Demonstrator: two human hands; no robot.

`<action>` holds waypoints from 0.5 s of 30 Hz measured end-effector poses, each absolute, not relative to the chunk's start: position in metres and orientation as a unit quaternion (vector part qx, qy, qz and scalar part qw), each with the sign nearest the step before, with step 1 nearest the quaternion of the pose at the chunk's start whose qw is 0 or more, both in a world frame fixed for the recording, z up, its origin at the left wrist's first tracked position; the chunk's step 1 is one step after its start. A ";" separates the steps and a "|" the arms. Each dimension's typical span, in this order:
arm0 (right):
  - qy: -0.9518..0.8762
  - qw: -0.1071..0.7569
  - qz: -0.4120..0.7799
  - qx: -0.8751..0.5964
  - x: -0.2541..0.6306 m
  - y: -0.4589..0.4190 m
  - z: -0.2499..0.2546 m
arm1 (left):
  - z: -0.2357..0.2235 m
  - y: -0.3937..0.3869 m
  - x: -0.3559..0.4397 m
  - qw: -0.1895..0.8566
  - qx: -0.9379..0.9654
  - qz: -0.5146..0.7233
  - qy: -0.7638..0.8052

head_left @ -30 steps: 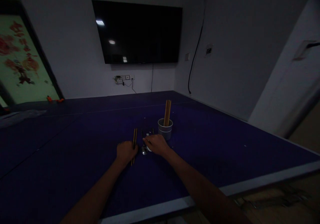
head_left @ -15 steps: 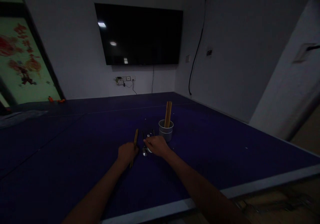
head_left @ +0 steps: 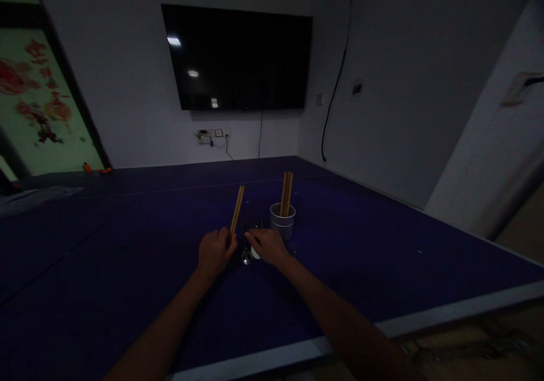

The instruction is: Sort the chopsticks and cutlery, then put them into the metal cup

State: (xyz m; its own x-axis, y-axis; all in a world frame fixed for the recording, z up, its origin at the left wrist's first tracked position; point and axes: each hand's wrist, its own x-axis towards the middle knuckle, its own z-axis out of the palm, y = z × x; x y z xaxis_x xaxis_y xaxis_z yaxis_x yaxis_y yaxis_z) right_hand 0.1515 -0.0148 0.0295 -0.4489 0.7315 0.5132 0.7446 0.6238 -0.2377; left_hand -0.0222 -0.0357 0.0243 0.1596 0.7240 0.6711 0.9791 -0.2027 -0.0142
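My left hand (head_left: 216, 252) is closed around a pair of wooden chopsticks (head_left: 237, 208), which slant up and away from it. My right hand (head_left: 269, 246) sits low over the table with its fingers curled; whatever they grip is hidden. Between the hands lies a metal spoon (head_left: 246, 256) with a dark handle, its bowl toward me. A white spoon-like piece (head_left: 255, 253) shows partly under my right fingers. Just behind the right hand stands a grey metal cup (head_left: 283, 223), with several wooden chopsticks (head_left: 286, 194) upright in it.
The table has a dark purple top (head_left: 361, 239) and a pale front edge (head_left: 408, 325). Clear plastic (head_left: 38, 198) lies at the far left, and small orange objects (head_left: 96, 169) sit by the door. A television (head_left: 242, 58) hangs on the wall beyond.
My left hand has raised and tilted the chopsticks, so their tips now reach higher and farther right. My right hand stays in nearly the same place over the spoons.
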 end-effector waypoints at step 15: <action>-0.803 0.454 0.059 -0.383 0.140 -0.031 0.026 | 0.017 -0.039 -0.017 0.316 -0.802 -0.398 -0.314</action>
State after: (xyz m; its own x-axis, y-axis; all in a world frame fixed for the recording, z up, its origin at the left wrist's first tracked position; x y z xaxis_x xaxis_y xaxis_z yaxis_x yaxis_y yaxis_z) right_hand 0.1398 -0.0308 0.0259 -0.2954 0.6680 0.6831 0.5613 0.6999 -0.4416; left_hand -0.0169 -0.0395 0.0170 0.4870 0.2522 0.8362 0.7544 -0.6039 -0.2572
